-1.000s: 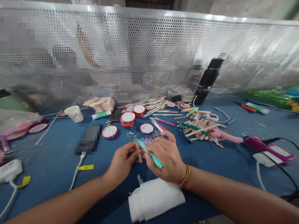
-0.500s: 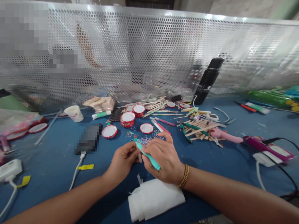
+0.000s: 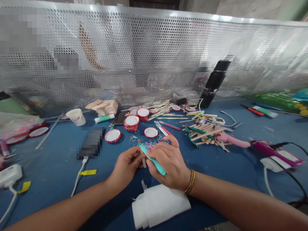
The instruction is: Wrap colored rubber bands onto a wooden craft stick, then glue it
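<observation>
Between the fingertips of my left hand point(image 3: 127, 165) a narrow wooden craft stick point(image 3: 144, 162) is pinched. The stick's far end point(image 3: 139, 141) looks reddish and green. My right hand point(image 3: 169, 162) grips a turquoise marker point(image 3: 157, 166) like a pen, its tip against or very close to the stick. Small colourful rubber bands point(image 3: 149, 146) lie in a loose heap just beyond my fingers. Under my right wrist rests a folded white cloth point(image 3: 161, 207).
Round red-rimmed lids point(image 3: 113, 136) stand behind, with a paper cup point(image 3: 76, 116) to their left. Wooden sticks and a pink glue gun point(image 3: 232, 140) lie at right, near a black bottle point(image 3: 215, 84). A charging phone point(image 3: 91, 142) lies left. Perforated metal sheet point(image 3: 154, 54) closes the back.
Almost nothing differs. Both hands keep their places at the stick, and the marker has shifted only very slightly.
</observation>
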Demonstrator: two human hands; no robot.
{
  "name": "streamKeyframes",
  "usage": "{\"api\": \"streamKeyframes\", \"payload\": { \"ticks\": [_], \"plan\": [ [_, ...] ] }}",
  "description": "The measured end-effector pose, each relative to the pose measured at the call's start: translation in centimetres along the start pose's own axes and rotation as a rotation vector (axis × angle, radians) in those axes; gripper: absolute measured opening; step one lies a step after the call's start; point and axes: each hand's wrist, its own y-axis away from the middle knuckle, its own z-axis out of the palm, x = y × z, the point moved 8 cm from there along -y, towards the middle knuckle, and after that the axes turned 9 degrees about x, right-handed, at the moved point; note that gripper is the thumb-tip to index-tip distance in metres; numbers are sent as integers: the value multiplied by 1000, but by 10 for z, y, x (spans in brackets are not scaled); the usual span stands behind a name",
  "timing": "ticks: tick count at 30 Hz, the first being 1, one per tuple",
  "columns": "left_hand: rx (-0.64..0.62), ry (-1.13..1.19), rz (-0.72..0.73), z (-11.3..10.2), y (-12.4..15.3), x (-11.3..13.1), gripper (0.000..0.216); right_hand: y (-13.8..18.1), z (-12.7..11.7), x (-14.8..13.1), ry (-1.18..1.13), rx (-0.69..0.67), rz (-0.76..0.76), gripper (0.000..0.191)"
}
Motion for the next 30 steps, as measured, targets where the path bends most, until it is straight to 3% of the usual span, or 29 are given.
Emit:
{"api": "streamKeyframes", "payload": {
  "ticks": [23, 26, 30],
  "plan": [
    [10, -9, -13, 1, 0, 1, 22, -1, 0, 2, 21, -24, -1, 6],
    [41, 13, -63, -1, 0, -2, 26, -3, -7, 6, 31, 17, 10, 5],
    [81, 21, -102, -5, 0, -6, 30, -12, -25, 19, 57, 97, 49, 20]
  ]
}}
